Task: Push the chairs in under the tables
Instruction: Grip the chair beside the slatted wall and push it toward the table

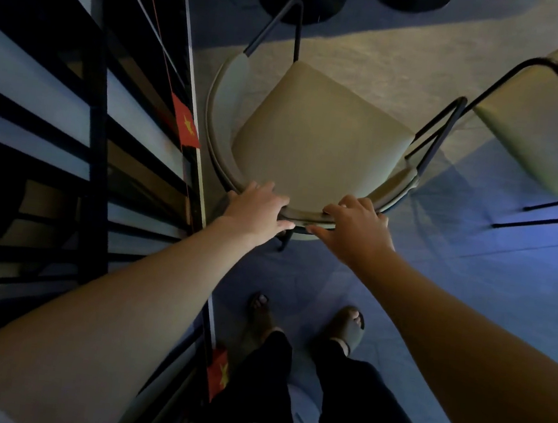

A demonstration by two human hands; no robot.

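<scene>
Head view: no words to read; 2 arms reach out straight; left hand [260,209] and right hand [355,229] grip the chair [320,136] back, fingers curled over its rim, seat beyond the fingertips.

Both bare arms reach straight out in front, and the left hand [259,209] and the right hand [355,228] sit close together, palms down, with their fingers bent over.
</scene>
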